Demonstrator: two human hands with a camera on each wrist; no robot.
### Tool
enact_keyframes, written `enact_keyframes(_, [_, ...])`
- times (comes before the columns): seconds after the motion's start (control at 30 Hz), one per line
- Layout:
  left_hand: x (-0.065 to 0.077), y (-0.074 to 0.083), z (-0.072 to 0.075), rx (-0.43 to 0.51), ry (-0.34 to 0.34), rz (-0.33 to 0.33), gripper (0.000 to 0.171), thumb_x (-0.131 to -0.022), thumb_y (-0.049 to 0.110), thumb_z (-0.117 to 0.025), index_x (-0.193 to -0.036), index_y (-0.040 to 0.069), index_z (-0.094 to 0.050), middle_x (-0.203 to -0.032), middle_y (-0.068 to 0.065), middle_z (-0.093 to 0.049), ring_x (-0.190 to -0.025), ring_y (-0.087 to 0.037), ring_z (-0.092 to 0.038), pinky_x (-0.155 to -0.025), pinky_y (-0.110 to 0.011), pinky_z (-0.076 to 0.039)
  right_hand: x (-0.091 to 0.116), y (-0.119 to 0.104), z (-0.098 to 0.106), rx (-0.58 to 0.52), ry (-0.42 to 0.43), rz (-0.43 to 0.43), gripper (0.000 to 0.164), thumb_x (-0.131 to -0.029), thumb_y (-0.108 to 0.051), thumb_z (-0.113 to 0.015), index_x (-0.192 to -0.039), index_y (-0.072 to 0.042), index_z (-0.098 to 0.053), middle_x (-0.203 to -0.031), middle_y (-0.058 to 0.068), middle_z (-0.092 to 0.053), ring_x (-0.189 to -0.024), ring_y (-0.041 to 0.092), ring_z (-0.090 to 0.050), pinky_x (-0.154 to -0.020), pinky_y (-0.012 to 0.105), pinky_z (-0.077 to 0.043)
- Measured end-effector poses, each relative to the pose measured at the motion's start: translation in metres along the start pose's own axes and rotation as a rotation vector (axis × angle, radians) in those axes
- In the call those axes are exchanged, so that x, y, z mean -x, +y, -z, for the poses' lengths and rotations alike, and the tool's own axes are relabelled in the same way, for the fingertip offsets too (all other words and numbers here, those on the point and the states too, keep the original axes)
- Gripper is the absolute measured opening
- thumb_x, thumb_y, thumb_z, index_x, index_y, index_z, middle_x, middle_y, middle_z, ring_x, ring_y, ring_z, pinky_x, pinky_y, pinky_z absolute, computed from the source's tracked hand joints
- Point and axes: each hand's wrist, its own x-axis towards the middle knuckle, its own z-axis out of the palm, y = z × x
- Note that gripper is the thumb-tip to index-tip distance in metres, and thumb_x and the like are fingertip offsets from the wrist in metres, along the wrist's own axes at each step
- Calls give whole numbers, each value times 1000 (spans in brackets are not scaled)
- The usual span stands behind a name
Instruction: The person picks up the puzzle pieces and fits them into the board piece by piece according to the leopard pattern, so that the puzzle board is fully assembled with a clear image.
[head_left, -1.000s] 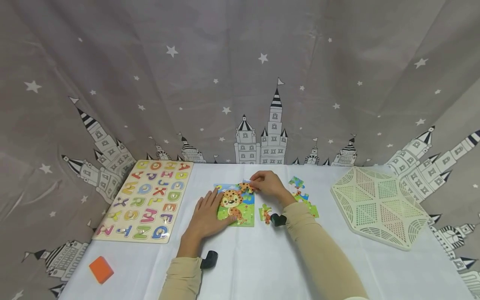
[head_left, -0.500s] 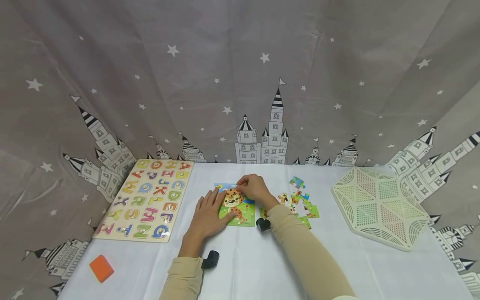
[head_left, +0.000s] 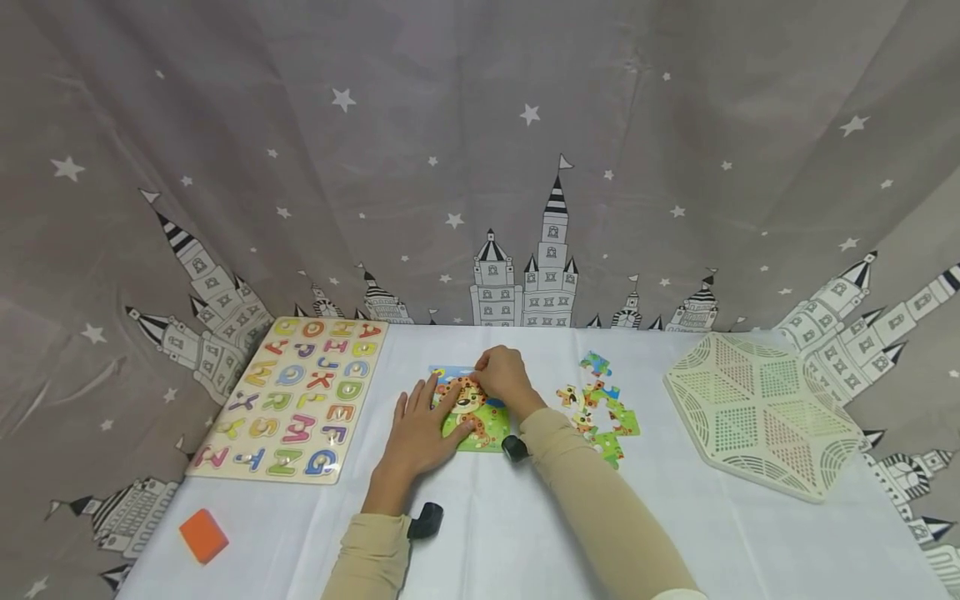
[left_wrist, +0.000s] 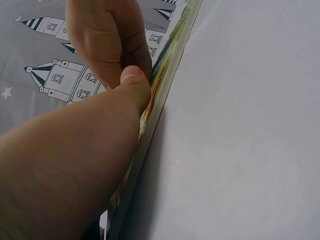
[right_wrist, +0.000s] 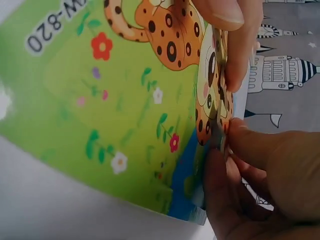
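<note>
- Head view, far left: letter board (head_left: 279, 435) lies flat, orange block (head_left: 202, 537) near its lower edge. Both stand well apart from the hands; risk judged low.
- Left hand (head_left: 420, 425): fingers spread and fairly straight, laid over the left part of the picture board, thumb across it. No grasp observed. If its pressure is light or uneven, the board could slide or turn on the table (head_left: 465, 550).
- Picture board (head_left: 476, 446): flat at table centre, between the hands, partly covered by both. A sideways push would be the likely cause of a shift.
- Right hand (head_left: 506, 383): fingers closed in a pinch at the board's upper right. Right wrist view shows a thin piece (right_wrist: 215, 136) at the fingertips, nearly edge-on and tilted; its outline is blurred. Seating cannot be determined. Pressed at that tilt, it could bend, spring out or lift a neighbour.
- Right wrist camera (head_left: 514, 448): just beside the board's lower right corner; a low wrist could knock it.
- Loose pieces (head_left: 597, 392): clustered right of the board, some touching or overlapping. A sleeve sweeping back could scatter them.
- Hex board (head_left: 761, 417): far right, apart from the pieces; no hazard noted.
</note>
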Motion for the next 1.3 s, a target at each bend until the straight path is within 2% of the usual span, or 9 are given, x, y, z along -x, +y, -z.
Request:
enact_keyframes(0.13, [-1,1,-1,3,5,12,72,-98,62,-51,-160,27,-37,-171,-16,-19,-158,-41,-16,-129,-63,-10,1,1,3,0,6,-28,20,-85,-26,-84,-88,-7,-75,-91,7,-74,-82,20,-67,-76,33,-60])
enact_keyframes(0.27, [-3,0,-4,-16,0,24,72,-98,64,-49,-160,28,-36,-171,-16,-18,-159,-40,-15,-129,-63,-9,0,18,11,-57,0,13,24,-87,-29,-82,-98,-8,-75,-93,4,-73,-84,16,-65,-78,31,-58])
enact_keyframes(0.4, [-5,2,-5,-18,-14,29,73,-98,65,-48,-160,29,-34,-172,-16,-17,-159,-40,-14,-129,-62,-9,0,52,39,-104,38,51,26,-92,-29,-76,-109,-9,-75,-98,4,-73,-90,18,-66,-84,35,-57])
enact_keyframes(0.57, [-5,2,-4,-14,-12,36,73,-98,64,-49,-160,28,-36,-171,-16,-17,-158,-41,-14,-129,-63,-9,6,103,87,-62,105,-60,36,-96,-29,-71,-123,-5,-70,-116,13,-70,-106,29,-64,-94,44,-55])
enact_keyframes(0.67, [-5,1,-4,-13,-9,33,73,-98,64,-49,-160,27,-36,-171,-16,-17,-158,-41,-14,-129,-63,-8,11,130,105,11,93,-115,47,-97,-31,-70,-133,-2,-64,-129,21,-65,-119,37,-61,-104,50,-52])
enact_keyframes(0.8, [-4,1,-6,-9,-5,26,73,-98,63,-50,-160,27,-37,-171,-17,-18,-158,-42,-15,-128,-64,-9,16,153,113,87,34,-137,54,-96,-34,-71,-137,0,-61,-136,23,-62,-126,40,-58,-109,52,-49])
enact_keyframes(0.9, [-3,1,-7,-5,-9,30,73,-98,64,-50,-160,27,-37,-171,-17,-18,-158,-42,-15,-128,-64,-9,15,160,110,78,26,-140,48,-95,-32,-73,-132,-2,-65,-130,20,-66,-120,37,-62,-105,50,-52])
enact_keyframes(1.1, [-4,2,-10,12,5,30,72,-98,63,-51,-158,26,-40,-170,-17,-20,-157,-43,-16,-128,-65,-9,14,158,109,42,67,-121,26,-94,-20,-74,-112,-3,-68,-108,16,-71,-94,30,-67,-86,43,-57])
enact_keyframes(1.3, [-4,0,-7,-4,16,28,72,-98,62,-51,-158,26,-40,-170,-17,-21,-157,-43,-17,-128,-65,-10,11,151,114,86,33,-128,43,-93,-21,-75,-131,-2,-64,-125,16,-68,-113,32,-65,-101,46,-54])
